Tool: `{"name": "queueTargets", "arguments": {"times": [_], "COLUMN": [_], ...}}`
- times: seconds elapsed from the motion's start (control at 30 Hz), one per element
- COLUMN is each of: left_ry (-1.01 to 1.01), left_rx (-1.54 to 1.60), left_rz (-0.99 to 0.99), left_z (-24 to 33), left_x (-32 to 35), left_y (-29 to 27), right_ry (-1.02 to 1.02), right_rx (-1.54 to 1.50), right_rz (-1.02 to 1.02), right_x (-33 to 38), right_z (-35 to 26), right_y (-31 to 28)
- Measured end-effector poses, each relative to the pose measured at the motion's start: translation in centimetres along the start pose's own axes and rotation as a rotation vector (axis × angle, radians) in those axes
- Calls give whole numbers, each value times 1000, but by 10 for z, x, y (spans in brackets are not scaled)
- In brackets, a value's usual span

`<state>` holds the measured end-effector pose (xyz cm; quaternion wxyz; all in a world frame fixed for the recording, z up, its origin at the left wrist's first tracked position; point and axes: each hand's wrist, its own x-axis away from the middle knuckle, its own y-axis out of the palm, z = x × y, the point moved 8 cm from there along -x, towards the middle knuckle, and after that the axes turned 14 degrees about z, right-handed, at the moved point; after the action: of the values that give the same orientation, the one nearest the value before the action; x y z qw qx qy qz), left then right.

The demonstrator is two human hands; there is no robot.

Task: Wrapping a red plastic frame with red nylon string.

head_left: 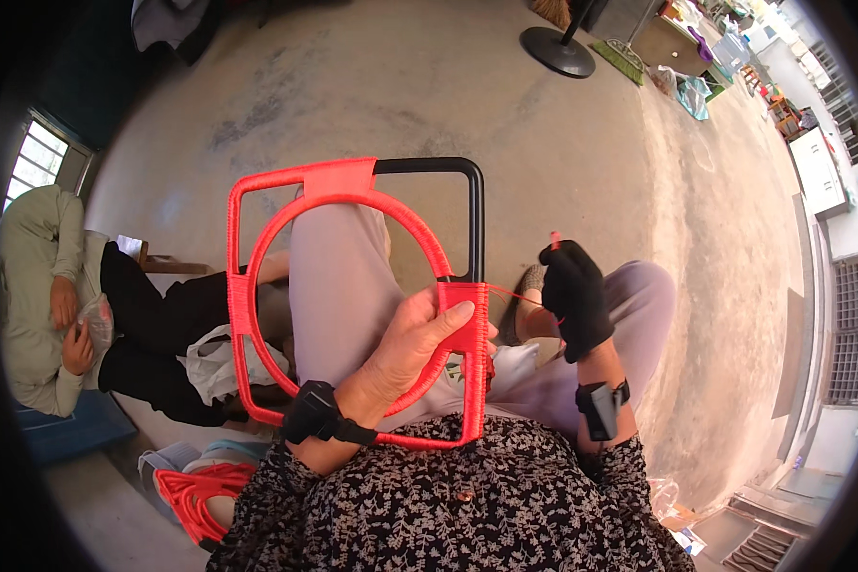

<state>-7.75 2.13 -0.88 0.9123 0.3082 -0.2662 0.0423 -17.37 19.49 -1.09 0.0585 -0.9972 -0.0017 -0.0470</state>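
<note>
My bare left hand [415, 334] grips a square frame [234, 243] with a round ring inside it, at the spot where ring and side meet. Most of the frame is wrapped in red cord; bare black tubing [478, 210] shows at the upper right corner. A thin red cord [517, 296] runs from the wrapped part to my right hand [577, 297]. That hand wears a black glove and is closed around the cord, to the right of the frame. A small reddish bit pokes up above the glove; I cannot make out what it is. The frame stands over my lap.
To the left sits another person [43, 286], hands together over a small clear bag. More red-wrapped pieces [200, 496] lie at the lower left, near a white plastic bag [214, 367]. A black round stand base [557, 52] and a green broom [620, 59] are on the floor ahead.
</note>
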Motion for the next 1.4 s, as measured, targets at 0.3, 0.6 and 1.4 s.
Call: {"name": "queueTargets", "arguments": {"times": [0.3, 0.6, 1.4], "left_ry": [187, 171, -39], "left_rx": [89, 120, 41], "left_rz": [206, 313, 49], "left_z": [-4, -12, -3], "left_x": [-12, -18, -10], "left_y": [-28, -41, -1], "right_ry": [455, 446, 543], "right_rx": [-137, -18, -1177], "right_rz": [-100, -198, 535], "right_x": [29, 33, -13], "right_z": [1, 9, 64], "right_y": [60, 59, -41]}}
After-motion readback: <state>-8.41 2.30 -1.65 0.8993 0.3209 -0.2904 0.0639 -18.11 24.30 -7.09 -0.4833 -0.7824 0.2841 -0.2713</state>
